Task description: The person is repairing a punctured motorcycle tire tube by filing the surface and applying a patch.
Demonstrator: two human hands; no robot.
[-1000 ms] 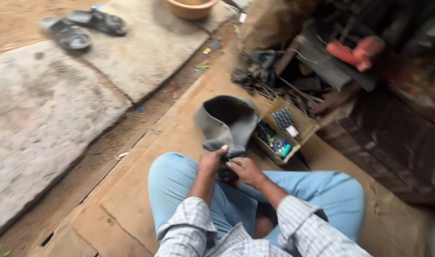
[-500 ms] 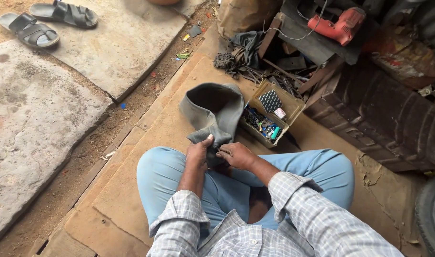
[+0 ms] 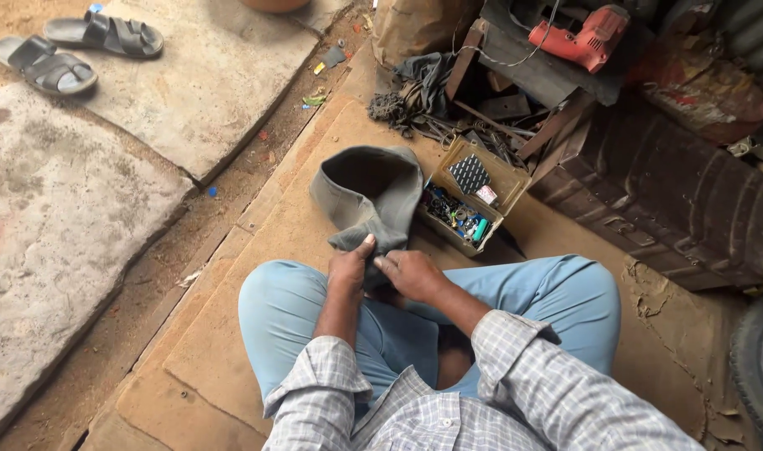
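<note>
Both forearms, in rolled checked sleeves, reach forward over crossed legs in light blue trousers. The left hand (image 3: 348, 269) is curled, thumb raised, pinching the near edge of a grey-green rubber boot (image 3: 369, 194). The right hand (image 3: 412, 274) closes on the same edge just beside it, fingers bent inward. The boot lies on brown cardboard sheets (image 3: 290, 225) on the floor, its open mouth facing away. Just beside it stands a small box of parts (image 3: 473, 200). Farther off lie a red drill (image 3: 583, 40) and two grey sandals (image 3: 77, 50).
</note>
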